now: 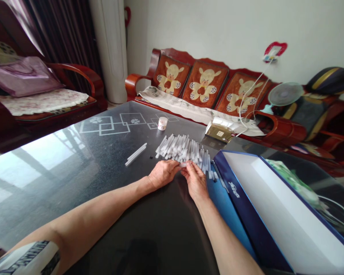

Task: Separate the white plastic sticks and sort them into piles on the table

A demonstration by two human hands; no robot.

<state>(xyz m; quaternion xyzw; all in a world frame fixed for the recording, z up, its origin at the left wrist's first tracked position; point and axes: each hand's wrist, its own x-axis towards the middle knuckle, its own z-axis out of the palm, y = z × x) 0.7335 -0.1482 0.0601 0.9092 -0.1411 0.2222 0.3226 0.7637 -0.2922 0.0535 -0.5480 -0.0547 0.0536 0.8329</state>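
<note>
My left hand [164,172] and my right hand [195,180] meet at the near edge of a pile of white, translucent pens [183,147]. Between my fingertips lies a pen [183,165] like those in the pile, with both hands closed on it; its ends are mostly hidden by my fingers. Left of the pile, a couple of similar pens [135,154] lie side by side on the dark glossy table [103,183]. A small black piece [151,157] sits between them and the pile. To the right, slim dark pens [220,176] rest against a blue box.
The long blue box [235,191], white inside, stands open along the right. Behind the pile are a small round tub [162,123] and a tissue box [219,130]. A green package [294,181] and white cables lie beyond the blue box. A wooden sofa [157,63] stands behind.
</note>
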